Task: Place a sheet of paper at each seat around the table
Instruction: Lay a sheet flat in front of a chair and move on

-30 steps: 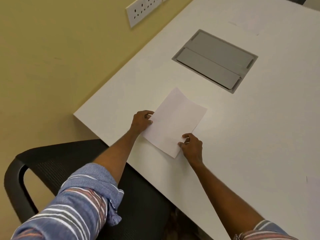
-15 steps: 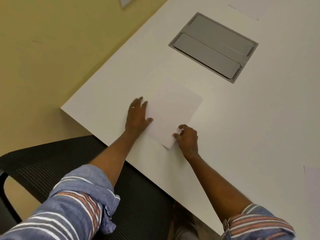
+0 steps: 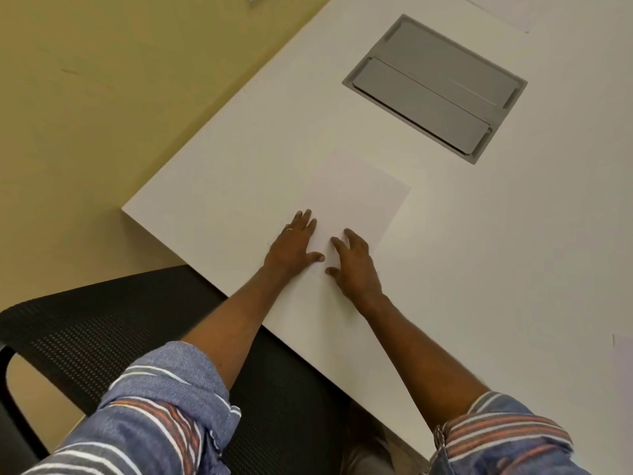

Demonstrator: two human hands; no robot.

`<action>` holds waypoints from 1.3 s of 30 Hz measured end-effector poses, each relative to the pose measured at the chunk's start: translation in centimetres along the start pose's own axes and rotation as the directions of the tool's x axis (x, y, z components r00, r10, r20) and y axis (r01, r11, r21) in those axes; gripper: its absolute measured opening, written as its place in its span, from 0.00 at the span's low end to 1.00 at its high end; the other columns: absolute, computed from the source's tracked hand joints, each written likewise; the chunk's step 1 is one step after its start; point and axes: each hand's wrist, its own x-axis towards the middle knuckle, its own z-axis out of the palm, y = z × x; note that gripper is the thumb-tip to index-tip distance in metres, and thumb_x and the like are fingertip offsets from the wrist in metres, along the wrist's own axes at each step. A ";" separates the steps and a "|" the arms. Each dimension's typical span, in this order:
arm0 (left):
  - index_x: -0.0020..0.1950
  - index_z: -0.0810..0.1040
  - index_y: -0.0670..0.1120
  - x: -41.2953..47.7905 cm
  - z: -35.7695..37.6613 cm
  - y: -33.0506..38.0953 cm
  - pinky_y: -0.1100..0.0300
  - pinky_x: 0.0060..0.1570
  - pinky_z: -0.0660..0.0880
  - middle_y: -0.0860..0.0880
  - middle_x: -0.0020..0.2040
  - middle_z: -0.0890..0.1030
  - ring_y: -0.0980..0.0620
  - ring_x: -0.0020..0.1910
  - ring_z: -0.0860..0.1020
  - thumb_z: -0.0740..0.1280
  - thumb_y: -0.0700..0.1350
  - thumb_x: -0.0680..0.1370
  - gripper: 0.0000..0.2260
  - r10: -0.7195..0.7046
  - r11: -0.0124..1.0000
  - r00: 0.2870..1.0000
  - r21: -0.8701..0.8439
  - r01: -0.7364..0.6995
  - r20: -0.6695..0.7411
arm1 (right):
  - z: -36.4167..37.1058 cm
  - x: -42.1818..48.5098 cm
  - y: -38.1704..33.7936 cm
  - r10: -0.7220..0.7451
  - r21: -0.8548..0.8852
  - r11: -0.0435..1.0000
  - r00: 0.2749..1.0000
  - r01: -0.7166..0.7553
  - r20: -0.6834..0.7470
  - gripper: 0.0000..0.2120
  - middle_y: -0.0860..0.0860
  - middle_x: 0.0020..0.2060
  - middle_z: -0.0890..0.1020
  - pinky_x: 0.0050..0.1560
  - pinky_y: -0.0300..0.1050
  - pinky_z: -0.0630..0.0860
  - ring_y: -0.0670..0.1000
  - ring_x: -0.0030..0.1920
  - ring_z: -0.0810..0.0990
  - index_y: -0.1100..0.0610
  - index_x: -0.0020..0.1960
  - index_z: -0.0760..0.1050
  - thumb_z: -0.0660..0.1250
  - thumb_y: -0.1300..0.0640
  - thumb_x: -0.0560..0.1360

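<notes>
Paper [image 3: 356, 200]: flat on the table [image 3: 479, 252], near the chair [image 3: 102, 330].
Left hand [image 3: 291, 248]: fingers spread, flat on paper.
Right hand [image 3: 356, 265]: same.

The scene was evenly and fairly brightly lit by soft, diffuse indoor light, with a warm yellowish cast. No lamp showed, and no strong glare. The white table [image 3: 479, 269] looked flat and pale, so the white sheet of paper [image 3: 359, 200] barely stood out; its edges were faint. Shadows were weak: a slight soft shade lay beside each hand and along the paper's right edge. The picture was a little soft overall, with smeared, compressed detail. The wide lens bent straight lines, so the table edge splayed outward. The striped sleeves [image 3: 154, 416] near the bottom looked enlarged and slightly blurred.
</notes>
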 end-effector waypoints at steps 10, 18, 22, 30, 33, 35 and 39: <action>0.81 0.48 0.46 0.6 -0.4 -0.2 0.45 0.78 0.47 0.46 0.82 0.43 0.48 0.81 0.43 0.68 0.56 0.78 0.41 -0.005 1.000 0.999 0.015 0.004 0.053 | 0.0 0.0 -0.4 -0.003 -0.020 1.000 1.000 0.003 0.012 0.34 0.56 0.80 0.55 0.75 0.53 0.65 0.57 0.80 0.53 0.53 0.79 0.59 0.69 0.51 0.78; 0.82 0.44 0.49 0.9 -0.8 -0.1 0.42 0.78 0.46 0.47 0.82 0.39 0.47 0.81 0.40 0.66 0.56 0.79 0.40 0.018 0.997 0.991 0.078 -0.028 0.130 | 0.4 -0.3 -0.3 -0.018 -0.024 1.000 1.000 0.018 -0.003 0.33 0.56 0.80 0.54 0.77 0.53 0.62 0.57 0.80 0.51 0.53 0.79 0.58 0.68 0.51 0.79; 0.82 0.44 0.49 1.0 -1.2 0.0 0.42 0.78 0.46 0.47 0.82 0.39 0.47 0.81 0.39 0.66 0.56 0.79 0.40 0.030 0.994 0.989 0.096 -0.044 0.147 | 0.8 -0.5 -0.3 -0.015 -0.043 0.999 1.000 0.015 -0.004 0.33 0.57 0.80 0.52 0.78 0.53 0.62 0.58 0.81 0.50 0.52 0.80 0.56 0.66 0.50 0.80; 0.82 0.43 0.49 1.1 -1.2 0.1 0.41 0.78 0.45 0.47 0.81 0.38 0.47 0.80 0.39 0.67 0.55 0.79 0.41 0.030 0.994 0.987 0.096 -0.045 0.160 | 0.9 -0.5 -0.3 -0.017 -0.046 0.999 1.000 0.017 -0.002 0.33 0.57 0.81 0.52 0.78 0.54 0.61 0.58 0.81 0.50 0.52 0.80 0.56 0.66 0.50 0.80; 0.82 0.43 0.49 1.3 -1.4 -0.1 0.41 0.78 0.45 0.47 0.81 0.38 0.47 0.80 0.39 0.67 0.55 0.79 0.41 0.041 0.993 0.984 0.106 -0.060 0.172 | 1.0 -0.5 -0.5 -0.007 -0.039 0.999 1.000 0.007 -0.001 0.33 0.57 0.80 0.52 0.77 0.55 0.62 0.58 0.81 0.50 0.52 0.80 0.56 0.67 0.51 0.79; 0.82 0.44 0.49 1.4 -1.7 -0.2 0.41 0.77 0.46 0.47 0.81 0.38 0.47 0.81 0.39 0.67 0.55 0.79 0.41 0.053 0.990 0.983 0.123 -0.075 0.178 | 1.0 -0.4 -0.6 0.001 -0.034 0.999 1.000 -0.001 -0.002 0.34 0.57 0.80 0.53 0.77 0.55 0.63 0.59 0.80 0.50 0.52 0.80 0.56 0.68 0.51 0.79; 0.82 0.44 0.49 1.5 -1.6 -0.2 0.41 0.77 0.47 0.47 0.81 0.38 0.48 0.81 0.40 0.68 0.55 0.78 0.41 0.052 0.991 0.984 0.112 -0.072 0.173 | 1.1 -0.5 -0.6 0.001 -0.030 1.000 1.000 -0.001 -0.013 0.34 0.58 0.80 0.53 0.77 0.54 0.63 0.59 0.80 0.51 0.53 0.79 0.57 0.68 0.51 0.79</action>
